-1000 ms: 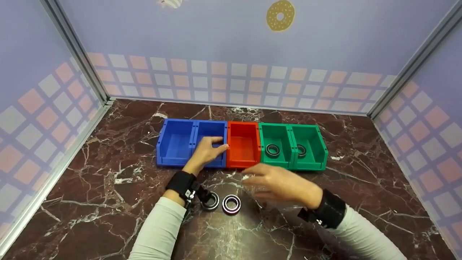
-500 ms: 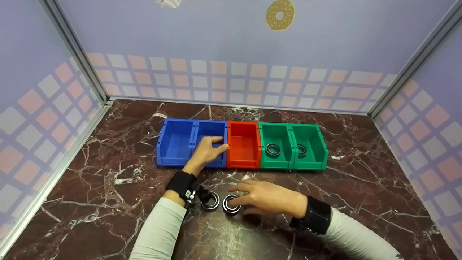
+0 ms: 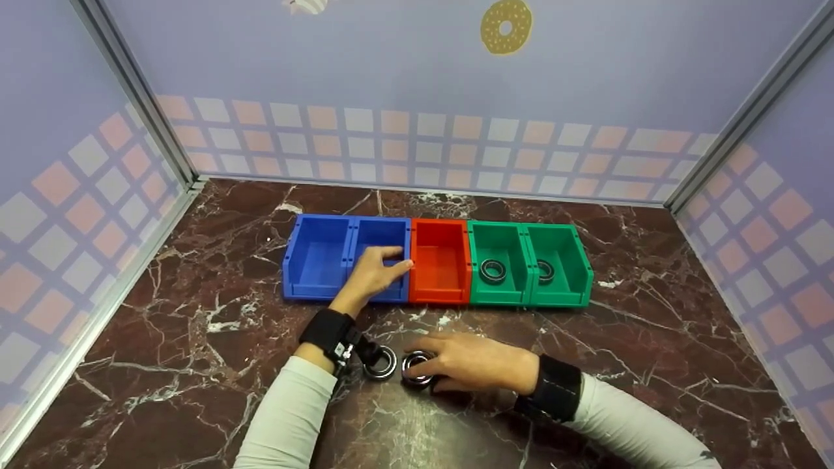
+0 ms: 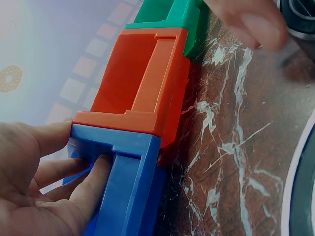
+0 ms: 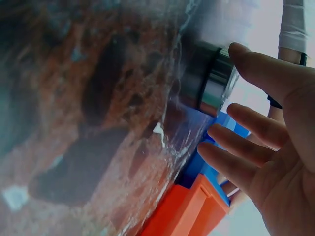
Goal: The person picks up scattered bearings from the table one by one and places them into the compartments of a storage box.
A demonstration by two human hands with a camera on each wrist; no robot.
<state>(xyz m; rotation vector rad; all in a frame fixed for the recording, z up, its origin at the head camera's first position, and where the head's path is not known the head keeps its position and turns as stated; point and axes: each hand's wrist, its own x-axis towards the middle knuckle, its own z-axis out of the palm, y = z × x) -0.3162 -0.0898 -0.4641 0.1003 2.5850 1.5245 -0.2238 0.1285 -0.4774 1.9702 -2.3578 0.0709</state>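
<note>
My left hand (image 3: pixel 374 270) pinches the wall of the second blue bin (image 4: pixel 123 191). Its thumb lies over the edge beside the red bin (image 3: pixel 438 264), its fingers inside the blue one. Two metal ball bearings lie on the table in front of the bins. Around the right-hand bearing (image 5: pixel 216 81) my right hand (image 3: pixel 466 361) has its fingers spread, thumb on the near side and fingers over the far side, fingertips right at the rim. The left-hand bearing (image 3: pixel 381 363) sits beside my left wrist, partly hidden by the wrist camera.
Another blue bin (image 3: pixel 317 257) ends the row on the left. On the right, two green bins hold one bearing (image 3: pixel 492 271) and another bearing (image 3: pixel 545 271), the latter half hidden by the divider. Patterned panels (image 3: pixel 417 150) close off the back and sides of the dark marbled table (image 3: pixel 195 365).
My right hand has come down and to the left, from in front of the red bin onto the right-hand bearing. My left hand has stayed at the blue bin.
</note>
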